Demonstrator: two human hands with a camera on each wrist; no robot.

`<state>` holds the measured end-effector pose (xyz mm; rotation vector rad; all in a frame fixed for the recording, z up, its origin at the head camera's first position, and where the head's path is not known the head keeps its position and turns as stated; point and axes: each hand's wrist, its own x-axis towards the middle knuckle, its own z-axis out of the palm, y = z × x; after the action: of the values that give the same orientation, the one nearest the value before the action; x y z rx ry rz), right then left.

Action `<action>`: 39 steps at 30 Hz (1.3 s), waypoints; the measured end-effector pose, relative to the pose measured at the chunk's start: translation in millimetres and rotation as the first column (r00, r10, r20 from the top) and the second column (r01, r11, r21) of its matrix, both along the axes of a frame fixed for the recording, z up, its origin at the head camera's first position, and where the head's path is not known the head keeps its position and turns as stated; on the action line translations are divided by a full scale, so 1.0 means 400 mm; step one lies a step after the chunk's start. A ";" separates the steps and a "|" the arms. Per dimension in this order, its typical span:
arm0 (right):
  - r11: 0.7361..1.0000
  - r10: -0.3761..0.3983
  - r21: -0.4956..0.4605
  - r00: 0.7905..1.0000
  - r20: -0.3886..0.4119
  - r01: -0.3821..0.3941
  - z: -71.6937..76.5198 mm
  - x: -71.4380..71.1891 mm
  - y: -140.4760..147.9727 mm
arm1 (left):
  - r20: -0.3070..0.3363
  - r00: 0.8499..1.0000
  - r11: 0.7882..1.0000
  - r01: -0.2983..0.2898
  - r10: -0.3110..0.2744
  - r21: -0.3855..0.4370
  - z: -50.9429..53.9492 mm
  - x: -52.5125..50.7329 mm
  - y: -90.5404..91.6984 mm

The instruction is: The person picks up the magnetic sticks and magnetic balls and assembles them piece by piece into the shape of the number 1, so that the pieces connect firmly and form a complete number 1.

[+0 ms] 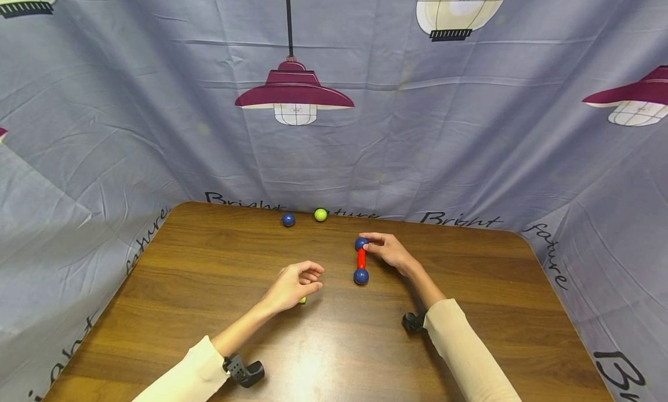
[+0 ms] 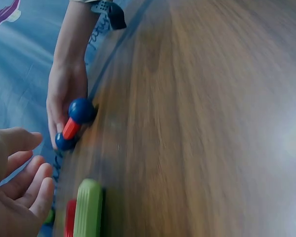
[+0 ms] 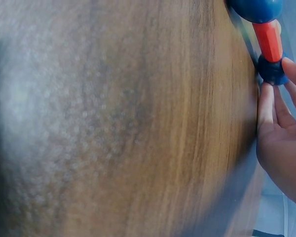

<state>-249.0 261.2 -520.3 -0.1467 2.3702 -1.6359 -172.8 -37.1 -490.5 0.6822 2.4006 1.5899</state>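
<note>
A red rod with a blue ball on each end lies on the table, forming a dumbbell shape. My right hand pinches its far blue ball between thumb and fingers; the near blue ball is untouched. To the left, my left hand hovers with relaxed, slightly bent fingers and holds nothing. Beneath it, mostly hidden in the head view, a green stick lies beside a red stick, as the left wrist view shows.
Near the back edge of the wooden table sit a loose blue ball and a yellow-green ball. A grey-blue curtain printed with lamps hangs right behind the table and along its sides.
</note>
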 end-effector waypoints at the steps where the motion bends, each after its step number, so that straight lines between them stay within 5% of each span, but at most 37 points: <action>1: 1.000 0.001 0.000 1.000 0.001 -0.001 0.000 0.000 0.000 | -0.020 1.000 1.000 0.000 0.000 -0.024 0.001 0.004 -0.013; 7: 1.000 0.000 0.003 1.000 -0.001 0.000 0.000 0.001 -0.002 | -0.160 0.987 0.992 0.013 -0.033 -0.126 -0.005 0.030 -0.079; 16: 1.000 -0.001 0.000 1.000 -0.004 0.001 0.002 0.002 -0.002 | -0.368 0.928 0.982 -0.024 -0.047 -0.185 -0.034 0.052 -0.130; 23: 1.000 -0.004 0.007 1.000 -0.009 0.004 0.002 0.004 -0.002 | -0.358 0.932 0.963 -0.048 -0.052 -0.265 -0.044 0.052 -0.129; 30: 1.000 -0.006 0.005 1.000 -0.018 0.006 -0.007 0.003 0.000 | -0.399 0.909 0.931 -0.037 -0.119 -0.363 -0.049 0.051 -0.118; 39: 1.000 -0.010 0.001 1.000 -0.017 0.010 -0.004 0.001 0.000 | -0.349 0.920 0.895 0.003 -0.178 -0.447 -0.044 0.053 -0.107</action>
<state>-248.4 261.1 -521.9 -0.1493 2.3888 -1.6439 -151.4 -80.0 -508.2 1.0654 2.8069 0.8754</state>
